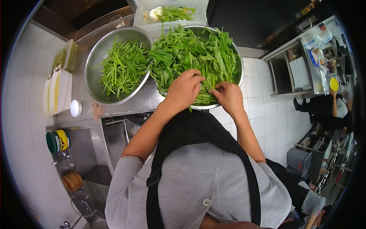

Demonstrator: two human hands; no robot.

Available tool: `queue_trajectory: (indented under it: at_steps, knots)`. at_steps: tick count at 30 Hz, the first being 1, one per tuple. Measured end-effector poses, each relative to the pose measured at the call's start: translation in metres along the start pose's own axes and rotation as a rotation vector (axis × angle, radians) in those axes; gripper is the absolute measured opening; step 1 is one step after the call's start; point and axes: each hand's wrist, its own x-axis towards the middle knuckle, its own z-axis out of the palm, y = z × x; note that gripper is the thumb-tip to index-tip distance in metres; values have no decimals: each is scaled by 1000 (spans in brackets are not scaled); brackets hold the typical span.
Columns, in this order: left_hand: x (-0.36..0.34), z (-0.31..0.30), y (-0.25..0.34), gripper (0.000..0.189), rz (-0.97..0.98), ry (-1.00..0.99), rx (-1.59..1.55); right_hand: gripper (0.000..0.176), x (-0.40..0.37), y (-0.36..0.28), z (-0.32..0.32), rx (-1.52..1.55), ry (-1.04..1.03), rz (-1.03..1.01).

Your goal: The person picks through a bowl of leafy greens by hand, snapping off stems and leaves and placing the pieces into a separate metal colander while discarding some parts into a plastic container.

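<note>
In the head view, left hand (184, 89) on the cut greens (198, 57), just inside the near rim of a wide metal bowl (241, 68), fingers bent and turned toward the other hand. Impossible to tell, from this angle, a grip on stems from a mere touch. Right hand (230, 95) just beside, at the near right rim of the same bowl, thumb and fingers curved in toward the stems; again impossible to tell a pinch from a light touch. Between the 2 hands, a strip of pale green stems, roughly lined up, with broad leaves heaped behind and to the left, up to the far rim. Just left of the bowl, on a metal desk (150, 96), a colander (92, 68) with a smaller heap of thin greens (124, 66). Beyond the bowl, a clear plastic tub (200, 17) with more greens and something white inside. Near the far side of the colander, a drinking glass (117, 21). Left of the colander, a white container (61, 91) and a small white cup (76, 108). Nearer, by the sink, a green and yellow bucket (58, 141). Far right, beyond the tiled floor (261, 101), another person's hand at a yellow dish (334, 84).
</note>
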Motion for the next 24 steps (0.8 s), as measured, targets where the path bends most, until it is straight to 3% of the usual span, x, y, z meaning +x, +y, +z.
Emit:
queue_trajectory:
  at_steps: [2,8,11,14,18,24]
  knots:
    - [1,-9,-1,24,19,56,13,21,4,-1,7,7,3,-7]
    - [-1,-20,20,19,-158,-55,-481,15,13,-11,-16,415,-44,33]
    - [-3,-4,12,23,-346,-97,-596,14,16,-22,-26,677,-81,36]
    - [9,-11,24,26,-539,-65,-984,17,17,-38,-29,700,-125,-2]
    - [12,-14,13,24,-506,31,-922,21,23,-41,-24,672,-139,-19]
    - [9,-17,8,21,-621,109,-1081,17,24,-29,-20,720,-150,38]
